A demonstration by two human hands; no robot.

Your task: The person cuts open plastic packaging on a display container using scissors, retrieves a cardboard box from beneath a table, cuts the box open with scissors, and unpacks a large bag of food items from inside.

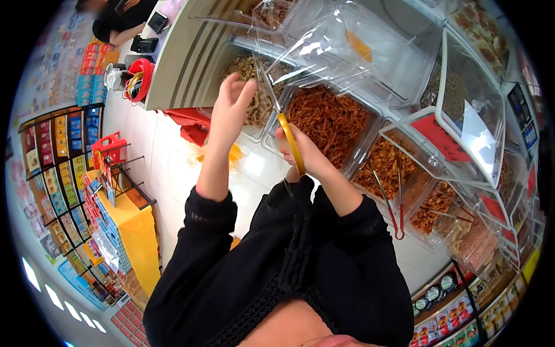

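Note:
My right hand (300, 149) is closed around a pair of yellow-handled tongs (293, 141), whose metal arms point up and left. Their tips are near clear plastic over the bins and hard to make out. To the left, my left hand (233, 95) is raised with fingers apart and nothing visible in it. Just behind it, a clear bin (254, 136) holds pale dried shreds (247, 66). Reddish-brown dried strips (326, 124) fill the bin beside my right hand.
Red-handled tongs (396, 217) lean at a bin of orange-brown pieces (386, 165). Clear lids (471, 127) stand tilted at right. A yellow display stand (136, 231) is on the left floor. Behind the counter (179, 63) is another person (124, 23).

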